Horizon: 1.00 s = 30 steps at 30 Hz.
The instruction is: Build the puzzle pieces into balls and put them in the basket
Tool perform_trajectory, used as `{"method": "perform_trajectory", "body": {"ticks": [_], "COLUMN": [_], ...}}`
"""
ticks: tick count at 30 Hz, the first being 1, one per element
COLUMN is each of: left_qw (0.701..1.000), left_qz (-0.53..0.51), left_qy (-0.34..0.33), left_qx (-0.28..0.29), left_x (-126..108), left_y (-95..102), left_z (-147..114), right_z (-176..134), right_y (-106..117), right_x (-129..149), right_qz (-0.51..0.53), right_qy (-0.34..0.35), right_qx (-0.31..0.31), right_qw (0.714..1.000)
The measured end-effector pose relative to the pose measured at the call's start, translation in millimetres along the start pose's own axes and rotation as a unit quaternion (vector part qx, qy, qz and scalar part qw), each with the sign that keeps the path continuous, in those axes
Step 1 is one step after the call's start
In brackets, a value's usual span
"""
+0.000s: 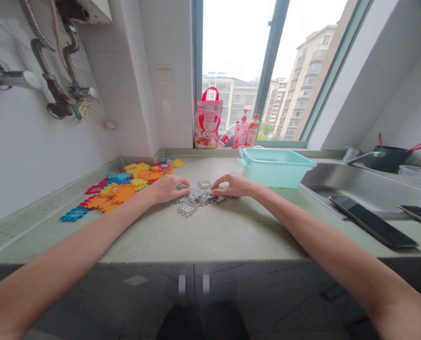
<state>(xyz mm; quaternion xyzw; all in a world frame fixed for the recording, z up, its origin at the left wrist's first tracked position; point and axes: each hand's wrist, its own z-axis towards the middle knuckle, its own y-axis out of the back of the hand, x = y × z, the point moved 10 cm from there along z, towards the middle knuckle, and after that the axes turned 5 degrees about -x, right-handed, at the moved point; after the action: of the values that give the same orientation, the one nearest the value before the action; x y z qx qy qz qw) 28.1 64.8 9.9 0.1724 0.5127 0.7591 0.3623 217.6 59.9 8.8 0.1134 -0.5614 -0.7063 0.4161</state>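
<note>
A small heap of grey interlocking plastic tiles (196, 198) lies in the middle of the pale green countertop (210, 236). My left hand (170, 188) rests on the heap's left side, fingers curled over the tiles. On the right side, my right hand (233, 185) pinches at the tiles with its fingertips. Whether either hand has a tile lifted off the counter I cannot tell. To the left, a spread of coloured tiles (125, 185) in orange, yellow, blue and red lies flat on the counter.
A turquoise plastic tub (276, 166) stands just right of my right hand. Beyond it is a steel sink (359, 186) with two dark phones (371, 221) at its edge. Bottles and a pink bag (208, 119) line the windowsill. Pipes hang on the left wall.
</note>
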Motion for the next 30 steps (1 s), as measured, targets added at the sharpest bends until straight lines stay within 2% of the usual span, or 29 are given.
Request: {"method": "perform_trajectory", "body": {"ticks": [4, 9, 11, 14, 17, 20, 22, 24, 26, 30], "left_qw": [0.999, 0.998, 0.998, 0.995, 0.992, 0.997, 0.997, 0.994, 0.992, 0.990], "left_qz": [0.005, -0.029, -0.026, -0.019, -0.027, -0.036, -0.048, -0.061, -0.071, -0.103], "left_qy": [0.035, 0.062, 0.064, 0.068, 0.076, 0.061, 0.056, 0.066, 0.077, 0.066], "left_qx": [-0.010, 0.010, -0.008, -0.068, -0.092, -0.037, 0.017, 0.056, 0.070, 0.066], "left_x": [7, 12, 13, 18, 27, 32, 35, 40, 45, 45], "left_y": [6.0, 3.5, 5.6, 16.1, 23.3, 15.9, 5.6, -3.4, -8.5, -10.8], "left_z": [-1, -3, -3, -2, -1, 0, 0, -1, -2, -2], "right_z": [-1, 0, -1, -1, 5, 16, 24, 32, 35, 32], "right_y": [0, -4, -6, -7, -4, -1, -6, -18, -29, -27], "right_x": [2, 3, 2, -4, -13, -20, -19, -13, -9, -17], "right_qz": [-0.018, -0.015, 0.001, 0.056, 0.096, 0.084, 0.064, 0.034, 0.004, -0.028], "right_qy": [0.007, 0.023, 0.024, 0.008, -0.019, -0.047, -0.051, -0.033, -0.016, -0.043], "right_qx": [0.001, 0.000, 0.004, 0.003, -0.041, -0.118, -0.138, -0.113, -0.080, -0.074], "right_qw": [1.000, 1.000, 1.000, 0.998, 0.994, 0.988, 0.987, 0.992, 0.997, 0.996]}}
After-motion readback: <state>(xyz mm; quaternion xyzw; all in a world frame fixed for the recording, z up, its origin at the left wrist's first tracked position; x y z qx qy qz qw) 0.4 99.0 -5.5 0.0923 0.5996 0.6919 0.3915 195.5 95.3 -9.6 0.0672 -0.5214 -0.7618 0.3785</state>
